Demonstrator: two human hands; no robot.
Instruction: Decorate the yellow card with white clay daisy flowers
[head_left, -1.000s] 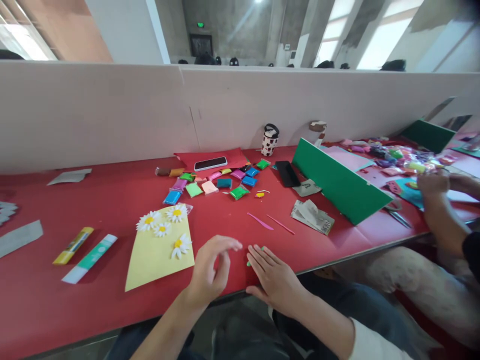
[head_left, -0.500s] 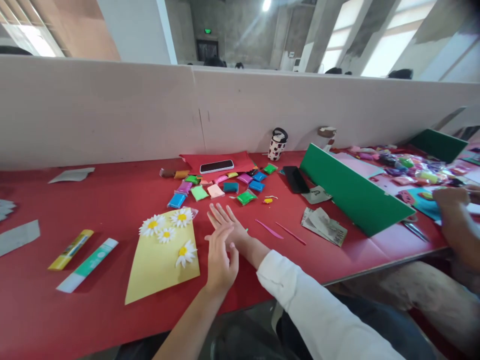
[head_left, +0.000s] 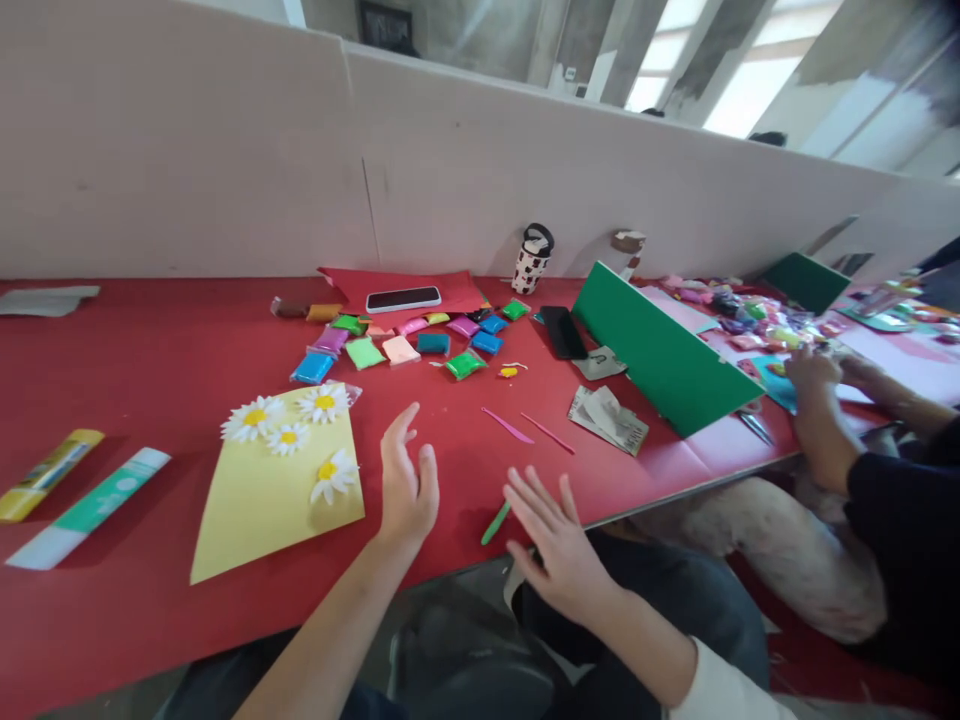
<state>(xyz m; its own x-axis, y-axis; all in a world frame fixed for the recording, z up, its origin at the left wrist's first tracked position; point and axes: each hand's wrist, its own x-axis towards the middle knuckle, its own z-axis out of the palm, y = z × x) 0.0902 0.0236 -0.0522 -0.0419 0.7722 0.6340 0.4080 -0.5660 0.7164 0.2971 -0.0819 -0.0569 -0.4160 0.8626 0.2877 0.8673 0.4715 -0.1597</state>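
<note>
My left hand is raised above the red table, fingers apart and holding nothing. Just left of it lies a yellow sheet of paper bearing several white daisies with yellow centres. My right hand hovers at the table's front edge, its fingers spread and bare of any object. Close to its fingertips is a green modelling tool, partly hidden by the hand. Beyond the hands lie a pink modelling knife and a thin pink stick. A small yellow lump sits farther back.
Several coloured clay packets lie by a white-edged phone. A green board leans at right beside a black phone and crumpled paper. Glue tubes lie at left. Another person's hands work at far right.
My hands have come apart: the right has moved right and toward the table's front edge, uncovering the green tool. The left stays near the yellow sheet. The view has tilted down and turned right.
</note>
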